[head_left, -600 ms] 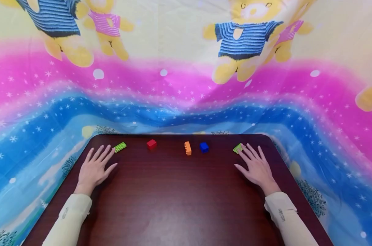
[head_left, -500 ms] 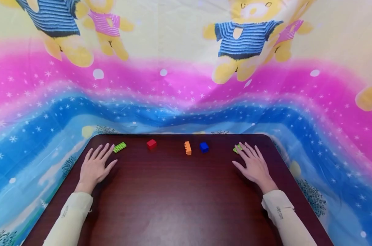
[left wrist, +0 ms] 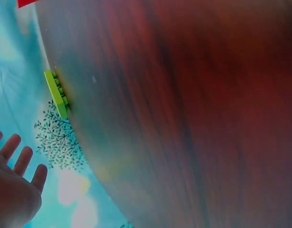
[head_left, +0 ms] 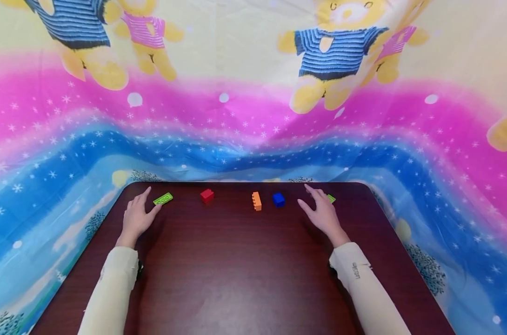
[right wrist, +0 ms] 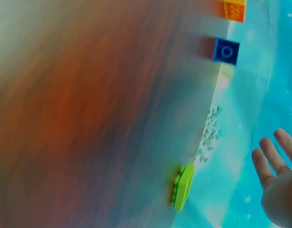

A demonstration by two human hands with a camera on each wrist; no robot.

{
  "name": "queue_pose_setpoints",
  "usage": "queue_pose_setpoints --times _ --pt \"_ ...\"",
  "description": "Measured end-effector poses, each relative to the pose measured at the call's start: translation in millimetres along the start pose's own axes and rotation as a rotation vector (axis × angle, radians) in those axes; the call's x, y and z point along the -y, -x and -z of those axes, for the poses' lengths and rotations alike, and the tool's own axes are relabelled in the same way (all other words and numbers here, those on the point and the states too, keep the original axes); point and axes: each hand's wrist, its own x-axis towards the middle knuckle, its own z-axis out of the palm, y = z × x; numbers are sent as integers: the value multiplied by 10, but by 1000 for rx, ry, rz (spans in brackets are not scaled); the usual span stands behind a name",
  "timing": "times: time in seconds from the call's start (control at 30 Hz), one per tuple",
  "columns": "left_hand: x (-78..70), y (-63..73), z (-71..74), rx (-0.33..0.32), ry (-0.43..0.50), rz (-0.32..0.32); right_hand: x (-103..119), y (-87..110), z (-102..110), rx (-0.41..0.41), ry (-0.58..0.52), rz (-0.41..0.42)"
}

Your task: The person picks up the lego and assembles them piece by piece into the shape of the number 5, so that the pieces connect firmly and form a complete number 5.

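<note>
My left hand [head_left: 137, 217] is held over the table's left side, fingers extended and thumb spread. Just right of its fingers lies a flat lime-green toy brick [head_left: 163, 199], studs showing; the left wrist view has this brick [left wrist: 55, 95] apart from the hand [left wrist: 15, 194]. My right hand [head_left: 323, 215] reaches toward the back right, fingers fairly straight and holding nothing. It partly hides a second lime-green brick [head_left: 331, 198] in the head view. A blue brick [head_left: 278, 200] stands to its left, with an orange brick [head_left: 256, 201] farther left and a red brick [head_left: 207, 196] beyond.
The bricks form a loose row near the back edge of the dark brown table [head_left: 236, 260]. A cloth backdrop [head_left: 220, 111] printed with bears and snowflakes hangs directly behind the table and round both its sides.
Both hands have moved inward and turned from palm-down toward their sides. The right hand has shifted left, past the green brick toward the blue one. The bricks lie where they were.
</note>
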Motion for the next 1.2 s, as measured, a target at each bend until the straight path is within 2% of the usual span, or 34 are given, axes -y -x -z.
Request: queue_pose_setpoints --times 0.17,0.4,0.57,0.73,0.9,1.07,1.2 --pt "38 -108 -51 37 128 101 90 -201 -207 -13 -64 -34" --pt "24 -200 -10 75 276 257 172 -414 -480 43 -134 -122" --pt "18 -228 -72 121 336 330 177 -440 -597 69 -147 -174" --pt "2 -232 -149 126 382 362 190 -436 -710 111 -153 -224" --pt "-9 -246 -246 98 347 391 208 -432 -788 115 -165 -254" --pt "-42 -273 -345 42 229 396 203 -407 -838 106 -172 -250" --pt "-43 -284 -409 18 180 405 191 -385 -867 98 -169 -255"
